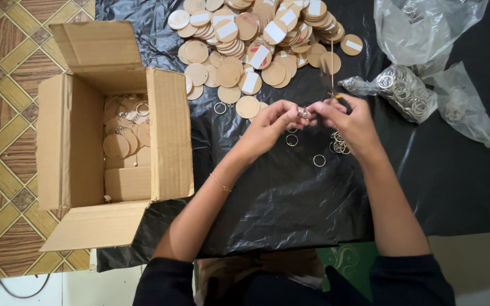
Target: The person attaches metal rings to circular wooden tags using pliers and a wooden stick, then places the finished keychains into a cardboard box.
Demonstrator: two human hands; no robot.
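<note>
Crinkled black plastic sheet (290, 204) covers the tabletop; patterned brown tile floor (1, 68) alongside. Open brown cardboard box (168, 136) holds ringed wooden discs. Heap of round flat wooden discs (256, 34) up top; clear plastic bag of metal rings (406, 90) right. Left hand (270, 127) and right hand (350, 122) pinch together on a small metal key ring (303, 113), above loose rings (319, 160).

Box (114, 141) left of discs (256, 39), perhaps touching.

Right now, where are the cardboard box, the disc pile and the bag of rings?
Cardboard box (170, 136), head view, right wall.
Disc pile (256, 34), head view, middle.
Bag of rings (404, 90), head view, ring-filled middle.
</note>
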